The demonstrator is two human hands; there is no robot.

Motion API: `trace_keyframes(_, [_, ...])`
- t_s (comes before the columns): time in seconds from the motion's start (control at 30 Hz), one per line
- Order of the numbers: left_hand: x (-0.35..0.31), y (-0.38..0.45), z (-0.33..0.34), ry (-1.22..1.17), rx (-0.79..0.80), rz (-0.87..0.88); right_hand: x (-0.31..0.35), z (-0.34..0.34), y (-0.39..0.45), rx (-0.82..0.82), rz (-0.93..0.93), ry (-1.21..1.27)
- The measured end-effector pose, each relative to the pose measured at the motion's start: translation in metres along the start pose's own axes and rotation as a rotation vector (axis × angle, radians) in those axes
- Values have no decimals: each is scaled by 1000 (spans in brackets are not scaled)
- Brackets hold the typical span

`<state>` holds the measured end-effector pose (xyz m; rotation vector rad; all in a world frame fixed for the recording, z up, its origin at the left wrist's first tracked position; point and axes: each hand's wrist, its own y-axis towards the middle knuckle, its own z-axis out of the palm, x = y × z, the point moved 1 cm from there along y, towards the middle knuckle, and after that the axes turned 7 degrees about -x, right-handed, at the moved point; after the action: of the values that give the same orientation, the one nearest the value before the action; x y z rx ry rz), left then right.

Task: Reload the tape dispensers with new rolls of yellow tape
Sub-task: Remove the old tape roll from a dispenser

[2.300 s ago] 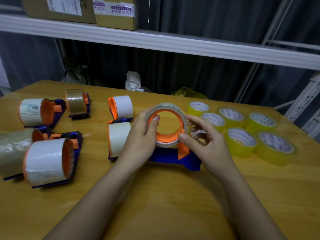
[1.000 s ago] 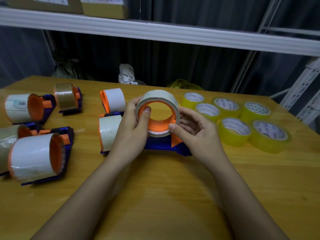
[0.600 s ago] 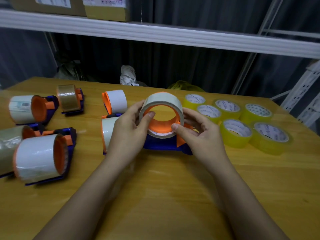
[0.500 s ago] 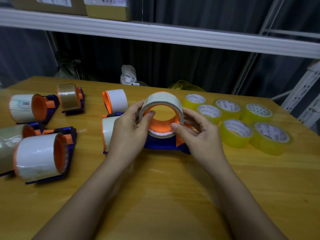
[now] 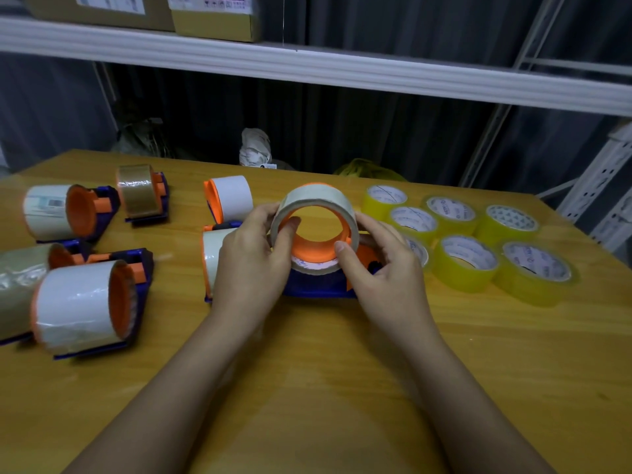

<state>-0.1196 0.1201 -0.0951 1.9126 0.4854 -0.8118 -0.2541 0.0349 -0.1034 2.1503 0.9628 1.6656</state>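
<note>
Both hands grip the pale tape roll [image 5: 316, 203] seated on the blue dispenser [image 5: 314, 285] mid-surface: left hand [image 5: 253, 261] with thumb inside the orange core, right hand [image 5: 383, 268] opposite. Yellow tape rolls [image 5: 465, 265] lie just right.

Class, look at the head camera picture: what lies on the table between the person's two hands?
In the head view, a pale tape roll on the orange hub of a blue tape dispenser sits between the left hand and right hand; both grip it.
</note>
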Motion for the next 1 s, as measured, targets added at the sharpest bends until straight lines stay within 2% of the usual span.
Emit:
trace_keyframes(0.1, [0,0,0,-21,51,-7,1,-1,-1,-27,-26,-3])
trace_keyframes(0.23, [-4,7,-8,-270,126,-66,4,-8,1,-58,-163,17])
trace_keyframes(0.3, [-9,13,-11,-514,126,-200,5,-8,2,-75,-270,-14])
trace_keyframes(0.4, [-17,13,-10,-693,267,-446,2,-3,2,-98,-353,-88])
trace_keyframes(0.47, [-18,8,-6,-753,336,-450,-1,-1,3,-132,-324,-115])
trace_keyframes(0.57, [-14,3,0,-764,271,-392,3,0,1,-124,-232,-8])
trace_keyframes(0.73, [-18,-6,3,-665,278,-148,14,7,-2,183,147,404])
trace_keyframes(0.8, [-21,-8,4,-673,268,-144,14,9,0,216,261,528])
trace_keyframes(0.9, [-21,-7,5,-654,228,-209,10,9,-1,204,240,539])
trace_keyframes(1.0, [-19,-6,7,-597,205,-195,5,12,-1,154,154,467])
